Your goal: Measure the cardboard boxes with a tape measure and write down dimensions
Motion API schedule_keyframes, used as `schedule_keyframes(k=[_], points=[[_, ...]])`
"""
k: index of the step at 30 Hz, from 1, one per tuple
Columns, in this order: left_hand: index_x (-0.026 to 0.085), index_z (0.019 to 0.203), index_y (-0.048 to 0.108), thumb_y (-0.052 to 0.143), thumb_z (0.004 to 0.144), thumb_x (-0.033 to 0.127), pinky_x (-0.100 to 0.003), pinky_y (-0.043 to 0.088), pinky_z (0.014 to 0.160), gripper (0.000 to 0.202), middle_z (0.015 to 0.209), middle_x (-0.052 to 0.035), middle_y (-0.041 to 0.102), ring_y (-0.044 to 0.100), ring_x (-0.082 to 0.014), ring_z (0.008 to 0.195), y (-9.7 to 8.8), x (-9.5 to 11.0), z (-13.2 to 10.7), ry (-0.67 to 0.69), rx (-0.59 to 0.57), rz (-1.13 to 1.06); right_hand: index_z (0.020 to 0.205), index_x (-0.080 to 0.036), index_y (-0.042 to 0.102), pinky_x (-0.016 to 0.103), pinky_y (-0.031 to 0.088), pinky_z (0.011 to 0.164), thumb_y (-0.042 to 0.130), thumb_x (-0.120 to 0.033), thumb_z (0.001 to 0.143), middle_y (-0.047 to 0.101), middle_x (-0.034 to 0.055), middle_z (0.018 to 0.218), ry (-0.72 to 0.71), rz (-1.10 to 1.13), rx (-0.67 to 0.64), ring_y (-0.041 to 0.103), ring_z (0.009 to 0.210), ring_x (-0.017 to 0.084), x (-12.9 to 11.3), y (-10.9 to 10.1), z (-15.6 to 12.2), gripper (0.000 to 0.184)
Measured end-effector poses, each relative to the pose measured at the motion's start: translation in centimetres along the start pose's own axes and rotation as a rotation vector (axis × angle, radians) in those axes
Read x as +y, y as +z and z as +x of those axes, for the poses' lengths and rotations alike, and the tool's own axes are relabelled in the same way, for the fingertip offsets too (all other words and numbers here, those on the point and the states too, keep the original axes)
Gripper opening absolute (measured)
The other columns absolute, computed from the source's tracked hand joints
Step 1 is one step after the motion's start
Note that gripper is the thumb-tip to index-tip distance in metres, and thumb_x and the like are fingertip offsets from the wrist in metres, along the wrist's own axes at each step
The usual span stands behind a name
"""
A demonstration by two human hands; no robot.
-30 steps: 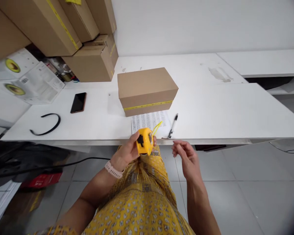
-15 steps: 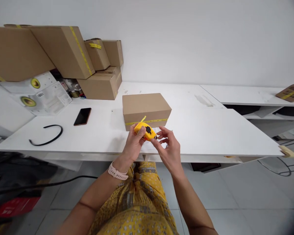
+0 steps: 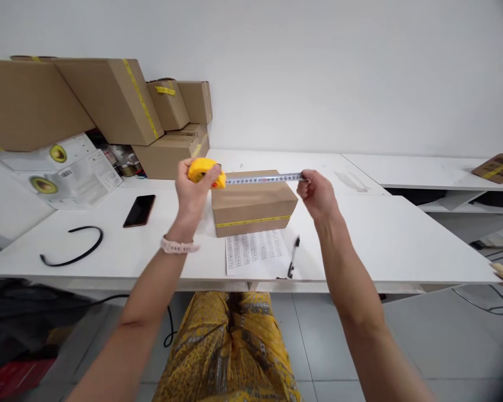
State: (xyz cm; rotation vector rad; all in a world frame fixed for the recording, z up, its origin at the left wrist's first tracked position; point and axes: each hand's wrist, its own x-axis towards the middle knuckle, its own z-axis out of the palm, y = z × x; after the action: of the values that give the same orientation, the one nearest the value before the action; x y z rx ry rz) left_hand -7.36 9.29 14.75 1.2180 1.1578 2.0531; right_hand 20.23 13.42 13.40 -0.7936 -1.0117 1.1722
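Note:
My left hand [image 3: 194, 187] is closed round the yellow case of a tape measure [image 3: 202, 170]. The pale metal blade [image 3: 262, 178] stretches level to the right, and my right hand [image 3: 317, 192] pinches its end. Behind and below the blade, a closed cardboard box [image 3: 254, 212] sits on the white table, with a yellow strip along its front. Whether the blade touches the box top, I cannot tell. In front of the box lies a printed sheet [image 3: 251, 261] with rows of small text. A pen [image 3: 294, 257] rests at the sheet's right side.
Stacked cardboard boxes [image 3: 109, 100] fill the back left, above a white carton with avocado pictures [image 3: 79, 176]. A phone [image 3: 140, 211] and a black headband [image 3: 93, 247] lie on the table's left. Another small box [image 3: 498, 167] sits far right. The table's front edge [image 3: 151, 279] runs before me.
Both hands have risen and moved apart, drawing the blade out of the case. My right hand has taken hold of its end. The paper and pen have come into view.

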Motion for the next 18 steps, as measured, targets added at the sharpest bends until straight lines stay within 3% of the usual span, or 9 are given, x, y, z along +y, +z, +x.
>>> schedule_keyframes(k=[2, 4, 8, 12, 15, 18], points=[[0.023, 0.095, 0.052, 0.095, 0.061, 0.039, -0.021, 0.056, 0.065, 0.057, 0.089, 0.0026, 0.062, 0.065, -0.0111, 0.077, -1.8, -1.2, 2.9, -0.031, 0.126, 0.1, 0.065, -0.022, 0.048, 0.021, 0.033, 0.047, 0.08, -0.034, 0.071, 0.044, -0.0063, 0.057, 0.027, -0.071, 0.044, 0.038, 0.052, 0.007, 0.6, -2.0, 3.9, 0.035], [0.022, 0.094, 0.051, 0.094, 0.063, 0.035, -0.02, 0.056, 0.063, 0.054, 0.087, 0.0039, 0.061, 0.064, -0.0105, 0.075, -3.8, -2.5, 4.4, -0.117, 0.207, 0.173, 0.065, -0.021, 0.05, 0.021, 0.033, 0.048, 0.076, -0.029, 0.073, 0.046, -0.0051, 0.059, 0.093, -0.168, 0.102, 0.037, 0.054, 0.007, 2.1, -3.6, 6.5, 0.029], [0.02, 0.095, 0.05, 0.09, 0.071, 0.028, -0.024, 0.058, 0.062, 0.047, 0.089, 0.0036, 0.059, 0.063, -0.0103, 0.073, -6.6, -4.1, 4.2, -0.297, 0.251, 0.239, 0.063, -0.02, 0.05, 0.023, 0.037, 0.055, 0.069, -0.023, 0.076, 0.049, -0.0031, 0.064, 0.222, -0.345, 0.141, 0.043, 0.06, 0.009, 5.3, -4.3, 8.0, 0.024], [0.019, 0.096, 0.049, 0.088, 0.073, 0.025, -0.025, 0.058, 0.064, 0.046, 0.091, 0.0032, 0.06, 0.063, -0.009, 0.073, -6.9, -4.4, 3.3, -0.323, 0.234, 0.231, 0.075, -0.021, 0.058, 0.025, 0.042, 0.062, 0.07, -0.026, 0.075, 0.059, -0.0014, 0.079, 0.257, -0.394, 0.068, 0.054, 0.073, 0.012, 6.7, -2.8, 7.3, 0.013], [0.021, 0.096, 0.05, 0.088, 0.07, 0.025, -0.023, 0.057, 0.062, 0.046, 0.091, 0.0027, 0.061, 0.064, -0.0098, 0.073, -6.2, -4.5, 3.3, -0.307, 0.184, 0.226, 0.091, -0.023, 0.064, 0.026, 0.046, 0.068, 0.075, -0.03, 0.073, 0.066, -0.0001, 0.094, 0.279, -0.389, -0.018, 0.059, 0.085, 0.015, 6.9, -1.4, 6.9, 0.022], [0.022, 0.095, 0.051, 0.088, 0.068, 0.029, -0.021, 0.056, 0.061, 0.046, 0.09, 0.0022, 0.061, 0.064, -0.0108, 0.073, -5.8, -4.8, 3.4, -0.291, 0.149, 0.239, 0.098, -0.022, 0.065, 0.027, 0.049, 0.07, 0.075, -0.034, 0.073, 0.068, 0.0026, 0.102, 0.332, -0.374, -0.01, 0.062, 0.088, 0.017, 7.2, -0.7, 6.6, 0.029]])
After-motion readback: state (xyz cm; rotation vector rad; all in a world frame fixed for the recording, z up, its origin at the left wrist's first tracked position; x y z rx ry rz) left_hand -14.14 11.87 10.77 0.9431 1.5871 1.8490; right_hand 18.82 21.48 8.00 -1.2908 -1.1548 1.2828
